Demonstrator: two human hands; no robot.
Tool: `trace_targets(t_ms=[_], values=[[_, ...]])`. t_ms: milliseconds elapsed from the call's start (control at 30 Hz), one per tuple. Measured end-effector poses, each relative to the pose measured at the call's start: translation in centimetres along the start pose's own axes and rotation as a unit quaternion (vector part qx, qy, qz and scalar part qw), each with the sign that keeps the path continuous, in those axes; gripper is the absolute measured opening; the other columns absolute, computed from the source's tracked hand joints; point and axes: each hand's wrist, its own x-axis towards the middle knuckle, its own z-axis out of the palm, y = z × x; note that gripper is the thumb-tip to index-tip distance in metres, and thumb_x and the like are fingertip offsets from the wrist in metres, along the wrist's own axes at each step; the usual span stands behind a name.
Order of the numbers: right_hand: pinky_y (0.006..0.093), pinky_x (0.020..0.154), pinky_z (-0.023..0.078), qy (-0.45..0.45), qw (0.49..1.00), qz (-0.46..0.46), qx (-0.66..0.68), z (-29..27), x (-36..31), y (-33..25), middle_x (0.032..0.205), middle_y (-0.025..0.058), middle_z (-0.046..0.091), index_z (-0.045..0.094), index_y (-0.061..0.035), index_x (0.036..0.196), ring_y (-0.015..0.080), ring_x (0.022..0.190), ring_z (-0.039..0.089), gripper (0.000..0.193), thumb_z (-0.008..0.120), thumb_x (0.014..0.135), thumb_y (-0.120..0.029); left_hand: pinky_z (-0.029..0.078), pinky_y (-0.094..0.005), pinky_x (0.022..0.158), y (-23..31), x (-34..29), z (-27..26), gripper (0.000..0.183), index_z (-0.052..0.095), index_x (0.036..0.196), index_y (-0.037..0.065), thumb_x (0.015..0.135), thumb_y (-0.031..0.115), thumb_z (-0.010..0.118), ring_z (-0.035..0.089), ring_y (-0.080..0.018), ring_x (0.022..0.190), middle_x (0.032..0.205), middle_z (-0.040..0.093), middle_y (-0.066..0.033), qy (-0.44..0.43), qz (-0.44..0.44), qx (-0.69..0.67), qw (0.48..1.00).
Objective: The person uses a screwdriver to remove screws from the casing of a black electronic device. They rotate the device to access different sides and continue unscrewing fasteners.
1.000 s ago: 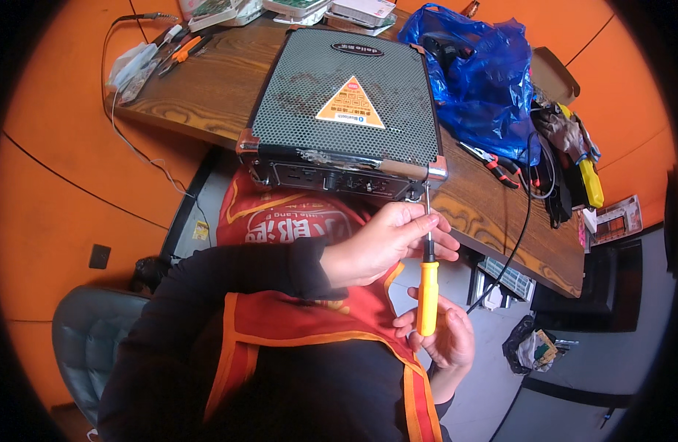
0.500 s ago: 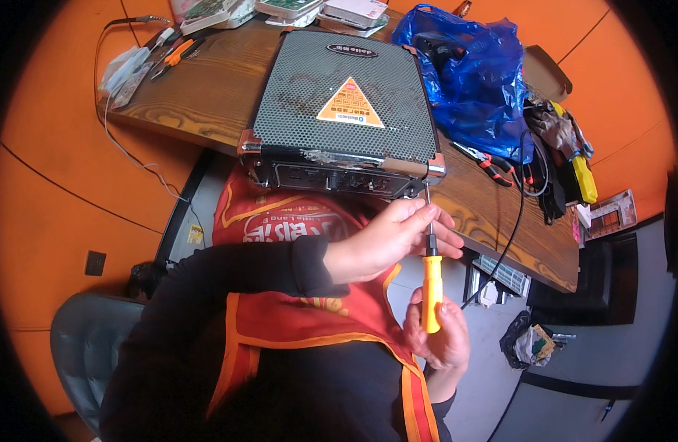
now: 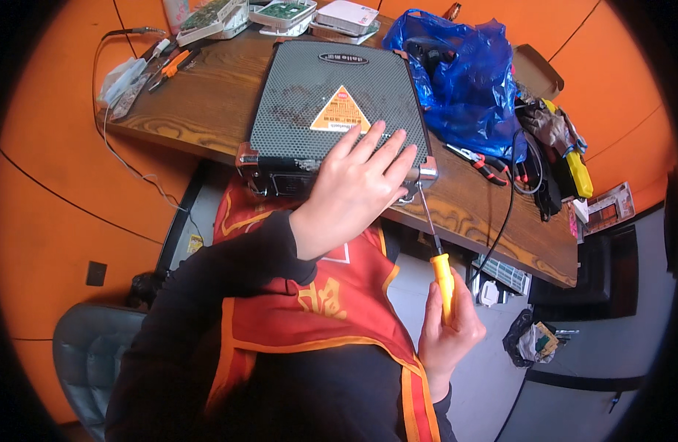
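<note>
A boxy portable speaker (image 3: 295, 110) with a dark perforated grille, a triangular sticker and metal corner caps lies at the near edge of the wooden table. Across its near edge and grille rests my left hand (image 3: 357, 173), fingers stretched and slightly spread, covering part of the control panel. In my right hand (image 3: 449, 331) is the yellow handle of a screwdriver (image 3: 443, 283). Its shaft points up and away, with the tip at the speaker's near right corner, just below the corner cap. Whether the tip sits in a screw is too small to tell.
A blue plastic bag (image 3: 471, 96) bulges right of the speaker, near red-and-black pliers (image 3: 479, 163), gloves (image 3: 549, 129) and a black cable (image 3: 507, 236). Opened white devices (image 3: 280, 15) line the back. Orange-handled pliers (image 3: 177, 62) lie at left. A green chair (image 3: 96, 361) stands lower left.
My left hand has left the screwdriver shaft and moved up and left onto the speaker. My right hand has shifted slightly right, tilting the screwdriver with its handle farther right.
</note>
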Motion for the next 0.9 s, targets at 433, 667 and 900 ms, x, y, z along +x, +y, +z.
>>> trace_targets(t_ms=[433, 667, 900], values=[[0.0287, 0.069, 0.047, -0.049, 0.996, -0.009, 0.079, -1.3, 0.4, -0.3, 0.086, 0.0187, 0.062, 0.056, 0.0090, 0.107, 0.0245, 0.081, 0.062, 0.032, 0.054, 0.077, -0.001, 0.040, -0.0426, 0.094, 0.5, 0.0, 0.6, 0.047, 0.061, 0.106, 0.005, 0.069, 0.032, 0.072, 0.054, -0.0297, 0.109, 0.114, 0.058, -0.0112, 0.036, -0.011, 0.024, 0.999], [0.0202, 0.044, 0.039, -0.061, 0.988, 0.071, 0.123, -0.5, 0.0, -0.8, 0.065, 0.0069, 0.059, 0.056, 0.0037, 0.109, 0.0111, 0.049, 0.055, 0.025, 0.050, 0.086, -0.002, 0.039, -0.0430, 0.094, 0.4, 0.0, 0.6, 0.047, 0.060, 0.107, 0.004, 0.070, 0.032, 0.071, 0.052, -0.0301, 0.110, 0.114, 0.058, -0.0117, 0.033, -0.009, 0.024, 0.999], [0.0327, 0.064, 0.050, -0.087, 0.996, -0.028, -0.022, -1.3, 0.5, -2.1, 0.092, 0.0211, 0.063, 0.054, 0.0031, 0.113, 0.0314, 0.075, 0.065, 0.034, 0.060, 0.079, -0.001, 0.038, -0.0438, 0.095, 0.1, -0.3, 0.6, 0.051, 0.057, 0.112, 0.003, 0.071, 0.031, 0.070, 0.050, -0.0321, 0.113, 0.117, 0.056, -0.0134, 0.014, 0.004, 0.013, 1.000]])
